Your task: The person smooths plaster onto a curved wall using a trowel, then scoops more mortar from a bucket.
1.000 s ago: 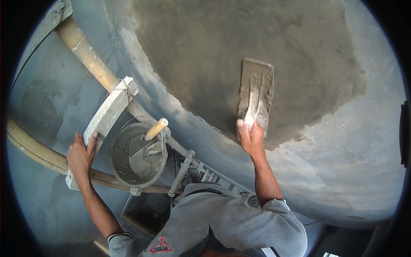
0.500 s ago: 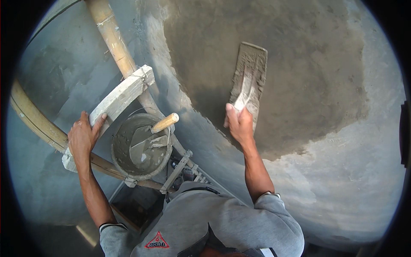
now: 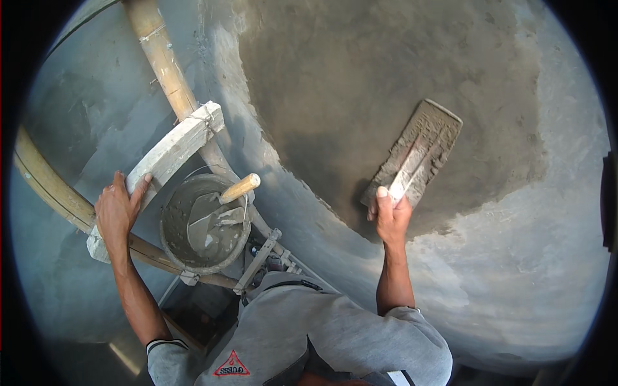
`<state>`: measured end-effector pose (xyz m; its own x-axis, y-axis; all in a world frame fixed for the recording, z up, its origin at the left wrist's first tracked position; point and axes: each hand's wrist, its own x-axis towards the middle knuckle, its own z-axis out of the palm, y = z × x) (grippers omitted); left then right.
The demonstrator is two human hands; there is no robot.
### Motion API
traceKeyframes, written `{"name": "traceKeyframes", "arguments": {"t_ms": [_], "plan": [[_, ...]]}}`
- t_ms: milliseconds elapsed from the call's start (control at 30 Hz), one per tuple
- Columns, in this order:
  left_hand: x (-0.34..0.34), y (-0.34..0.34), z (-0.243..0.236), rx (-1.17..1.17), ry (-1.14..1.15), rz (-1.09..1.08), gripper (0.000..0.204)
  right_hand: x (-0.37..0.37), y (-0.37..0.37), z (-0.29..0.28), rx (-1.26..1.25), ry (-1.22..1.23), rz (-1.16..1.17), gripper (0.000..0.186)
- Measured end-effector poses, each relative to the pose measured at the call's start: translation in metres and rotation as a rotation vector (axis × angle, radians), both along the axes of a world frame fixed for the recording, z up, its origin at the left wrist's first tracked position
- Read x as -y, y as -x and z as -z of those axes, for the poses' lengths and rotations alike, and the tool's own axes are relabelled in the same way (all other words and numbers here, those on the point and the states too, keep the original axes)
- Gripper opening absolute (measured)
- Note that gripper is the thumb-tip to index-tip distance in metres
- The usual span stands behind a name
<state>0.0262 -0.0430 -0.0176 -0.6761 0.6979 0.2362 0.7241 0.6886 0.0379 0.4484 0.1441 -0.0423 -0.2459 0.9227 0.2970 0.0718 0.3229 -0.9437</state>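
Observation:
My right hand [image 3: 391,219] is closed round the handle of a plastering float [image 3: 418,151], a long flat rectangle caked with grey mortar. The float lies tilted to the right against a dark patch of wet plaster [image 3: 322,83] on the wall. My left hand [image 3: 117,209] grips a whitish wooden rung [image 3: 174,149], its thumb on the upper side and its fingers round the far edge. Just right of that hand hangs a bucket [image 3: 168,235] with wet mortar inside. A trowel with a wooden handle [image 3: 241,188] rests in it, handle over the rim.
Two bamboo poles [image 3: 164,61] of a ladder run down at the left, joined by rungs tied with wire. A lower rung [image 3: 259,260] shows below the bucket, close to my body. Lighter grey wall [image 3: 489,257] surrounds the wet patch.
The float has moved right and down across the wet plaster and turned further clockwise. My left hand keeps its hold on the rung. The whole view has shifted slightly.

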Motion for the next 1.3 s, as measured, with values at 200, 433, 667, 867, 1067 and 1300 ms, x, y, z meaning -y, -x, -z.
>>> {"name": "traceKeyframes", "arguments": {"t_ms": [200,433,667,867,1067,1300], "plan": [[-0.006,-0.002,-0.010,0.001,0.003,0.042,0.072,-0.006,-0.021,0.183,0.755,-0.130,0.026,0.043],[-0.005,0.000,-0.003,0.013,0.065,-0.031,0.074,0.007,-0.023,0.041,-0.050,-0.014,0.018,0.032],[-0.003,0.003,-0.003,-0.029,0.030,0.018,0.071,0.002,-0.009,0.160,0.286,-0.128,0.183,0.037],[-0.008,-0.003,-0.005,-0.003,0.100,-0.004,0.074,-0.009,0.003,-0.016,-0.213,-0.117,0.009,0.032],[-0.001,0.004,-0.004,0.003,0.038,0.024,0.078,-0.014,0.005,0.085,0.178,-0.127,0.166,0.035],[-0.008,-0.004,-0.006,-0.011,0.074,-0.002,0.077,0.000,-0.019,0.079,-0.014,-0.082,0.169,0.035]]}}
